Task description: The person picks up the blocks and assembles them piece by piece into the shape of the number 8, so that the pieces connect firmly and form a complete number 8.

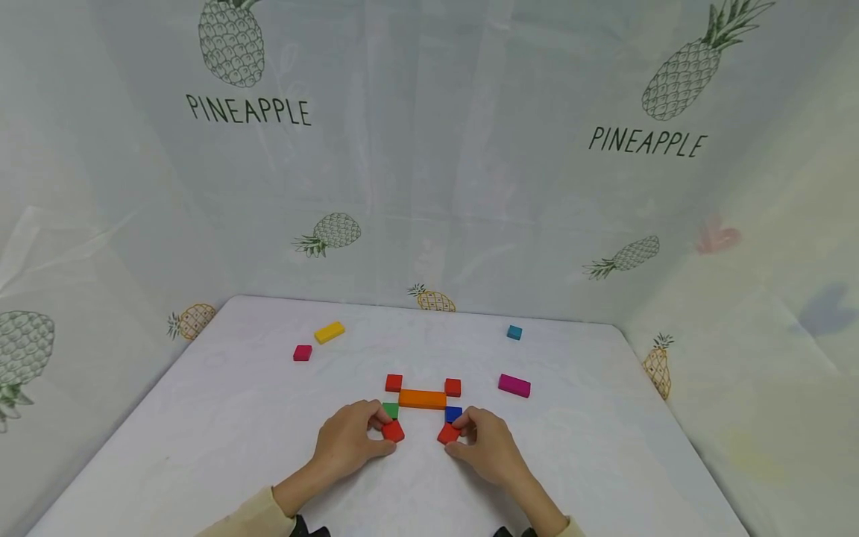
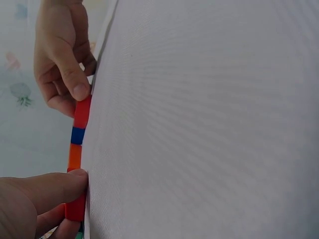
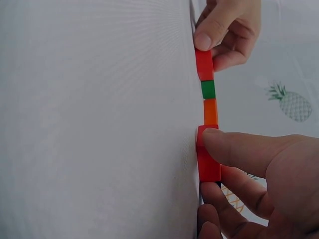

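Note:
On the white tabletop, my left hand [image 1: 344, 441] pinches a red block [image 1: 393, 431] between thumb and fingers. To its right, my right hand [image 1: 493, 449] pinches another red block [image 1: 448, 433]. Both held blocks sit slightly turned, low at the table surface. Just beyond the left one is a green block [image 1: 391, 410], and a blue block [image 1: 453, 414] lies beyond the right one. Between and a little behind these stretches a long orange block [image 1: 423, 400]. At its far corners are two more red blocks, one on the left [image 1: 394, 382] and one on the right [image 1: 452, 387].
Farther back on the left lie a yellow block [image 1: 329, 333] and a pinkish-red block [image 1: 303, 353]. A magenta block [image 1: 514, 385] and a small teal block [image 1: 514, 333] lie on the right. A pineapple-printed curtain [image 1: 436, 186] hangs behind the table.

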Demonstrator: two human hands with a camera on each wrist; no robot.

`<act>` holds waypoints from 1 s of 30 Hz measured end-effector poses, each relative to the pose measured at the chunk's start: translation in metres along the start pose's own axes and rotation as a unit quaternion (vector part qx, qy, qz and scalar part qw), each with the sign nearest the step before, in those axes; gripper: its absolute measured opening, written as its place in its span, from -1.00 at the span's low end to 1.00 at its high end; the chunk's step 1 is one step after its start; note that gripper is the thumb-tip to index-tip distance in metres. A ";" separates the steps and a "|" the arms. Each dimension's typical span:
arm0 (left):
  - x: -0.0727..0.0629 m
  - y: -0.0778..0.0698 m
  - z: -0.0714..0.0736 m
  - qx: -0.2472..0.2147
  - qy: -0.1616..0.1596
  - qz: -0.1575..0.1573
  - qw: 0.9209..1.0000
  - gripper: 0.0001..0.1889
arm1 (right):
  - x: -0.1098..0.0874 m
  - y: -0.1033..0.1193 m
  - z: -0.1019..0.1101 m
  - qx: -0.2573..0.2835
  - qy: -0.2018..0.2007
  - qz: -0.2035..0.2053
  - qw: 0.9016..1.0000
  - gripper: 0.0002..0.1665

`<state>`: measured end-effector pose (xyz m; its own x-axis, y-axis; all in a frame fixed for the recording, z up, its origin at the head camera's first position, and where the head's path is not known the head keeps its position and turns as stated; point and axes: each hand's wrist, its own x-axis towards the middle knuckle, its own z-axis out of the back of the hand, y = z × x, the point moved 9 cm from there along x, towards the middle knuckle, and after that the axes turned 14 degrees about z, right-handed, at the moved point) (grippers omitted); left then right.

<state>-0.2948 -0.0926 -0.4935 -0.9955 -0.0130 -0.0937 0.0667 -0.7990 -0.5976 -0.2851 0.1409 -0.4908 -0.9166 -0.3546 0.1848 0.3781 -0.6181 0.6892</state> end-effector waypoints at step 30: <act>0.000 0.001 0.000 -0.006 -0.001 -0.007 1.000 -0.64 | 0.001 0.001 0.000 -0.001 0.000 0.000 1.000 -0.62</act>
<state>-0.2946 -0.0931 -0.4939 -0.9965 -0.0021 -0.0833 0.0526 -0.7913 -0.6092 -0.2857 0.1397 -0.4901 -0.9165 -0.3550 0.1844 0.3783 -0.6193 0.6880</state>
